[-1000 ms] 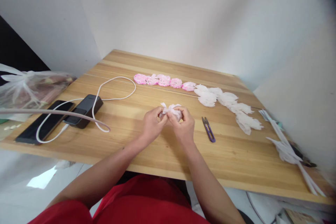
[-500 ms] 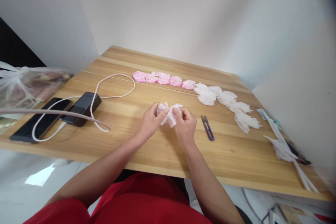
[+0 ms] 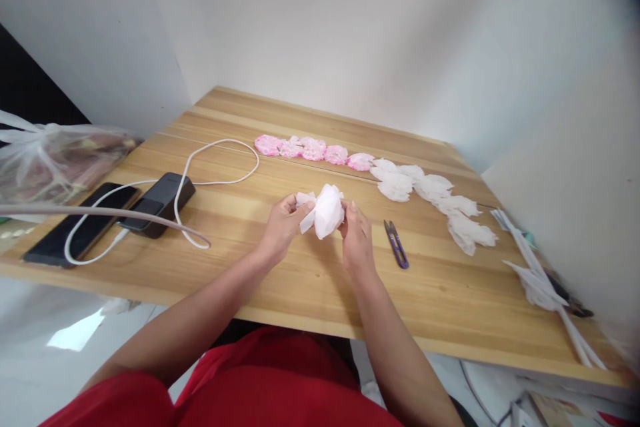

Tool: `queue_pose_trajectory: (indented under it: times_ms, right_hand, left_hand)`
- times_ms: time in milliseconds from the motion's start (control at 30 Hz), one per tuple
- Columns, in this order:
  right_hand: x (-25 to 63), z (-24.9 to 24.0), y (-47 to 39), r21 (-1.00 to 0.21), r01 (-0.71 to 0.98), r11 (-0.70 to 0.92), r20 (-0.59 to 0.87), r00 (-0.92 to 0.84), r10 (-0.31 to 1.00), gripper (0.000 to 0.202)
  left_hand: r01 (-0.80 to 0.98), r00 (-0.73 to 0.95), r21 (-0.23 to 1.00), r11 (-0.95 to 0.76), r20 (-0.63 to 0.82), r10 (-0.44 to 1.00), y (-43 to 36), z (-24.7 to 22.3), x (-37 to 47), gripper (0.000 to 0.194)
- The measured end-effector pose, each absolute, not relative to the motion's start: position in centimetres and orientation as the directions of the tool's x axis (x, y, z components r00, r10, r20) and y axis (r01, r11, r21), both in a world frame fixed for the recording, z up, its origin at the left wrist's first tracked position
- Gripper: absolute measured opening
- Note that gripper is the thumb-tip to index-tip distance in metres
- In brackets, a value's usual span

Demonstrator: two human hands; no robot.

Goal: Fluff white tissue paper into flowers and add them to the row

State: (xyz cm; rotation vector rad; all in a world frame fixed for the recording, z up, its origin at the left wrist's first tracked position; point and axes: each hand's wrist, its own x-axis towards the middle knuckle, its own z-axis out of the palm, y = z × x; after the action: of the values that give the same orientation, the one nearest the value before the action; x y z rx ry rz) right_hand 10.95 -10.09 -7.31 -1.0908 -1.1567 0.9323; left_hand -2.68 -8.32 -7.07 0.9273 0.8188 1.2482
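Note:
A white tissue-paper flower (image 3: 329,212) is held above the table between my two hands. My left hand (image 3: 283,225) pinches its gathered left side between thumb and fingers. On the other side, my right hand (image 3: 357,232) has its thumb and fingers closed at the flower's right edge. The fingertips there are partly hidden behind the paper. Purple-handled thread snips (image 3: 397,244) lie on the table to the right of my right hand. Beyond my hands runs a row of pink-tinged paper flowers (image 3: 313,149), continued to the right by several plain white ones (image 3: 433,185).
On the left, a phone (image 3: 75,230), a black device (image 3: 157,203) and a looped white cable (image 3: 255,157) lie on the wooden table (image 3: 220,260). A plastic bag (image 3: 55,160) sits at the far left. White strips (image 3: 537,280) lie along the right edge, by the wall.
The white paper has opened from a flat, bow-like shape into a fuller, rounded puff on its right side. My right hand has shifted to its outer edge; my left keeps its pinch.

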Motion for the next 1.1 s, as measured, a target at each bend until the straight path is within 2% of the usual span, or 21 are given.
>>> queue_pose_trajectory:
  times_ms: [167, 267, 333, 400, 500, 600, 700, 767, 867, 1000, 1100]
  right_hand:
    - [10.6, -5.7, -11.3, -0.858, 0.346, 0.379, 0.427, 0.073, 0.901, 0.041]
    - [9.9, -4.9, -11.5, -0.836, 0.424, 0.347, 0.438, 0.136, 0.889, 0.049]
    - [9.9, -4.6, -11.2, -0.918, 0.277, 0.283, 0.349, 0.227, 0.909, 0.046]
    - [10.2, -4.2, -10.8, -0.981, 0.002, 0.192, 0.186, 0.260, 0.948, 0.048]
    - [11.0, -3.9, -10.3, -0.947, -0.317, 0.045, -0.017, 0.191, 0.982, 0.057]
    - [11.3, -3.9, -10.3, -0.883, -0.468, -0.039, -0.105, 0.114, 0.988, 0.056]
    - [11.0, -4.0, -10.5, -0.859, -0.508, -0.065, -0.125, 0.084, 0.989, 0.052]
    - [10.7, -3.9, -10.6, -0.871, -0.487, -0.060, -0.120, 0.093, 0.988, 0.053]
    - [10.5, -3.8, -10.8, -0.906, -0.422, -0.040, -0.092, 0.103, 0.990, 0.057]
    - [10.4, -3.6, -10.9, -0.963, -0.269, 0.012, -0.014, 0.094, 0.995, 0.060]
    - [10.4, -3.4, -10.7, -0.995, -0.065, 0.079, 0.075, 0.059, 0.995, 0.060]
  left_hand:
    - [-0.354, 0.028, 0.934, -0.043, 0.057, 0.998, -8.4, -6.6, -2.8, 0.031]
    - [-0.285, 0.045, 0.950, -0.126, 0.145, 0.988, -8.5, -5.6, -3.1, 0.027]
    - [-0.278, 0.067, 0.947, -0.161, 0.186, 0.980, -8.6, -4.6, -3.5, 0.026]
    - [-0.286, 0.049, 0.935, -0.209, 0.232, 0.971, -8.9, -3.4, -4.1, 0.026]
    - [-0.256, 0.000, 0.915, -0.313, 0.323, 0.946, -9.6, -1.8, -4.8, 0.022]
    - [-0.142, 0.026, 0.900, -0.412, 0.419, 0.908, -10.6, -0.8, -5.2, 0.014]
    - [0.090, 0.114, 0.832, -0.547, 0.537, 0.836, -11.1, -0.8, -5.3, 0.013]
    - [0.224, 0.169, 0.762, -0.607, 0.583, 0.794, -11.0, -1.2, -5.3, 0.013]
    - [0.325, 0.223, 0.726, -0.607, 0.564, 0.795, -10.4, -2.1, -5.7, 0.015]
    - [0.379, 0.332, 0.762, -0.524, 0.417, 0.846, -9.6, -3.0, -6.5, 0.016]
    - [0.409, 0.405, 0.793, -0.451, 0.286, 0.869, -9.0, -3.6, -6.9, 0.016]
